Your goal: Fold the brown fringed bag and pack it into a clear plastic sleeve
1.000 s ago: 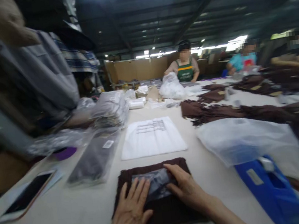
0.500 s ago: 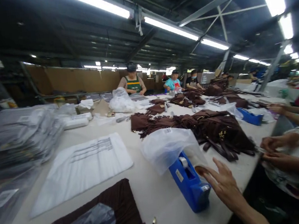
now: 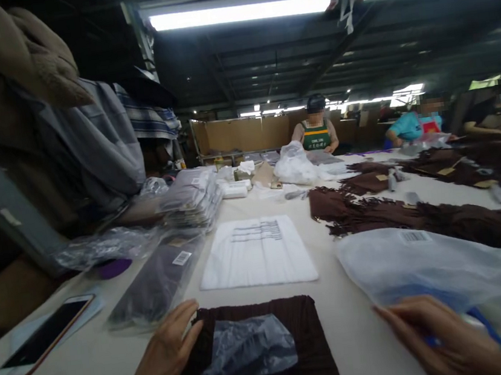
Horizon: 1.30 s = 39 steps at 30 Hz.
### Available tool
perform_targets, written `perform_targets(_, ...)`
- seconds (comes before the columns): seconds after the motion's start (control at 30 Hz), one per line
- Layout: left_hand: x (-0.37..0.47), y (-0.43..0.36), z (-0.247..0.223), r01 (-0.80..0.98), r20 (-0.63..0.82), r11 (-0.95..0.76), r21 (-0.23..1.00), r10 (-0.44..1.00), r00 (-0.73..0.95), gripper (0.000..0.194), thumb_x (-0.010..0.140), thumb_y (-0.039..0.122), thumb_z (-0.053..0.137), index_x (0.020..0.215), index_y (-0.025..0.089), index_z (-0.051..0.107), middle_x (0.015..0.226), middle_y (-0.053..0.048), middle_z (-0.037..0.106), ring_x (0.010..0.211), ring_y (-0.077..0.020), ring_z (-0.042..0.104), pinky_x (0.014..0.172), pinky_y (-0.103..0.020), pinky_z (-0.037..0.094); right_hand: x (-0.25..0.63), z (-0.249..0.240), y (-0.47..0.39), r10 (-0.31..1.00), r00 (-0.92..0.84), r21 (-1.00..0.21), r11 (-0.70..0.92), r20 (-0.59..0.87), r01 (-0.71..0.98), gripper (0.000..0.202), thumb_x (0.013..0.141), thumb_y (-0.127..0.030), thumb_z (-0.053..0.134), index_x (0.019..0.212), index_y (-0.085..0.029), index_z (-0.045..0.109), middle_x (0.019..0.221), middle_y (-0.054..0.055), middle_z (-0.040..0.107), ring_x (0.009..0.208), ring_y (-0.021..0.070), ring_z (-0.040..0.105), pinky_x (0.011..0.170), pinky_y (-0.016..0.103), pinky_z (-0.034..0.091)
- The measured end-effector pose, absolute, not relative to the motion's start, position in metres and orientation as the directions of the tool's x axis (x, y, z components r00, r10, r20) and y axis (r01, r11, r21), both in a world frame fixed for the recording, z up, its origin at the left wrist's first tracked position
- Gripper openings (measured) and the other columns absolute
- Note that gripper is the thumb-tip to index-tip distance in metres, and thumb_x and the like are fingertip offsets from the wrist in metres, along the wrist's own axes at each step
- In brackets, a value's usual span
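My left hand [image 3: 167, 344] rests at the upper left corner of a folded dark brown fabric piece [image 3: 310, 344], its thumb and fingers apart. A crumpled clear plastic packet [image 3: 256, 345] lies on top of the brown fabric. On the right, my right hand [image 3: 442, 334] has thumb and forefinger pressed together; what is between them is too small to make out. It is in front of a blue tape dispenser [image 3: 491, 328], partly covered by a translucent plastic bag [image 3: 396, 255] with a barcode.
White printed bags [image 3: 260, 265] lie beyond the brown fabric. At left are a phone [image 3: 45, 337], a bagged grey item [image 3: 153, 284] and stacked packages [image 3: 192, 197]. Brown fringed goods [image 3: 376, 208] extend rightward. A person in a green apron [image 3: 317, 135] works across the table.
The view has swung left, bringing the phone into sight. My right hand has gone from spread fingers at the tape roll to a pinch. My left hand now shows at the fabric's corner.
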<state>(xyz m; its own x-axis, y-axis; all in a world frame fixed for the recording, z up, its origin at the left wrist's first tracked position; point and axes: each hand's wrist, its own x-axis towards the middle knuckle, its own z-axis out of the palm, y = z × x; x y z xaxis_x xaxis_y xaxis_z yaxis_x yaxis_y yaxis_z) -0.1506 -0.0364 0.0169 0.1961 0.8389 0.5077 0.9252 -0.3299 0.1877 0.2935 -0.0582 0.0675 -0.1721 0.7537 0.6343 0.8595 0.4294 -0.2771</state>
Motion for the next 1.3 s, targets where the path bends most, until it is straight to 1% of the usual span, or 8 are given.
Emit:
perform_targets(0.07, -0.146, -0.014, 0.016, 0.908, 0.468, -0.344, 0.239, 0.86, 0.203, 0.031, 0.086, 0.034, 0.044, 0.103, 0.018, 0.064, 0.107, -0.008, 0.068, 0.1, -0.0199, 0.064, 0.091, -0.032, 0.051, 0.227, 0.066, -0.017, 0.774, -0.212, -0.273, 0.445, 0.597, 0.853, 0.034, 0.087, -0.04, 0.051, 0.059, -0.021, 0.049, 0.057, -0.002, 0.052, 0.05, 0.0103, 0.051, 0.053, 0.022, 0.039)
perform_targets(0.2, -0.13, 0.036, 0.004, 0.87, 0.369, -0.425, 0.25, 0.872, 0.32, 0.032, 0.083, 0.021, 0.048, 0.112, 0.016, 0.06, 0.115, -0.011, 0.064, 0.109, -0.0203, 0.059, 0.097, -0.034, 0.047, 0.158, 0.033, 0.066, 0.798, -0.527, -0.153, 0.583, 0.292, 0.798, 0.008, 0.083, -0.027, 0.06, 0.087, -0.021, 0.059, 0.085, 0.001, 0.064, 0.073, 0.012, 0.061, 0.062, 0.021, 0.042)
perform_targets(0.23, -0.127, 0.049, -0.001, 0.867, 0.323, -0.434, 0.244, 0.88, 0.349, 0.034, 0.082, 0.019, 0.051, 0.115, 0.016, 0.058, 0.118, -0.011, 0.062, 0.112, -0.021, 0.056, 0.099, -0.035, 0.045, 0.154, 0.023, 0.081, 0.774, -0.579, -0.135, 0.622, 0.257, 0.772, 0.019, 0.077, -0.026, 0.066, 0.095, -0.022, 0.059, 0.092, 0.001, 0.065, 0.078, 0.0134, 0.062, 0.064, 0.022, 0.043)
perform_targets(0.33, -0.119, 0.079, -0.013, 0.867, 0.173, -0.444, 0.227, 0.894, 0.412, 0.049, 0.077, 0.023, 0.062, 0.124, 0.016, 0.05, 0.129, -0.013, 0.054, 0.12, -0.0242, 0.049, 0.101, -0.039, 0.042, 0.151, 0.0, 0.106, 0.722, -0.664, -0.07, 0.685, 0.196, 0.725, 0.016, 0.076, -0.024, 0.066, 0.09, -0.021, 0.06, 0.089, 0.003, 0.064, 0.08, 0.0181, 0.06, 0.066, 0.027, 0.042)
perform_targets(0.53, -0.102, 0.102, -0.011, 0.816, -0.008, -0.578, 0.018, 0.816, 0.578, 0.053, 0.084, 0.036, 0.057, 0.128, 0.01, 0.043, 0.127, -0.022, 0.051, 0.118, -0.0341, 0.048, 0.096, -0.052, 0.042, 0.15, -0.014, 0.114, 0.637, -0.762, 0.03, 0.765, 0.116, 0.644, 0.024, 0.079, 0.003, 0.043, 0.082, -0.017, 0.056, 0.078, 0.004, 0.061, 0.068, 0.0174, 0.053, 0.062, 0.029, 0.038)
perform_targets(0.8, -0.094, 0.123, 0.007, 0.803, -0.119, -0.594, -0.041, 0.801, 0.586, 0.02, 0.089, 0.009, 0.04, 0.091, 0.011, 0.06, 0.087, -0.011, 0.065, 0.083, -0.0244, 0.062, 0.075, -0.038, 0.05, 0.141, -0.003, 0.12, 0.753, -0.653, -0.03, 0.656, 0.08, 0.754, 0.009, 0.08, -0.011, 0.049, 0.084, -0.015, 0.057, 0.082, 0.007, 0.061, 0.078, 0.0207, 0.056, 0.069, 0.031, 0.04)
perform_targets(1.03, -0.091, 0.12, 0.014, 0.839, -0.127, -0.545, -0.011, 0.833, 0.539, 0.022, 0.091, 0.017, 0.043, 0.083, 0.012, 0.062, 0.083, -0.011, 0.068, 0.081, -0.0226, 0.063, 0.074, -0.034, 0.049, 0.135, 0.009, 0.119, 0.869, -0.494, -0.198, 0.478, -0.036, 0.856, 0.02, 0.086, -0.018, 0.048, 0.072, -0.02, 0.062, 0.078, 0.002, 0.068, 0.075, 0.0146, 0.061, 0.064, 0.024, 0.037)
perform_targets(1.3, -0.073, 0.108, 0.024, 0.874, -0.066, -0.479, 0.082, 0.872, 0.485, 0.035, 0.084, 0.047, 0.056, 0.103, 0.018, 0.059, 0.1, -0.006, 0.066, 0.095, -0.0219, 0.061, 0.081, -0.032, 0.048, 0.128, 0.021, 0.136, 0.963, -0.246, -0.388, 0.187, -0.11, 0.903, 0.013, 0.064, -0.018, 0.07, 0.061, -0.021, 0.057, 0.063, -0.003, 0.061, 0.062, 0.0122, 0.052, 0.054, 0.022, 0.03)
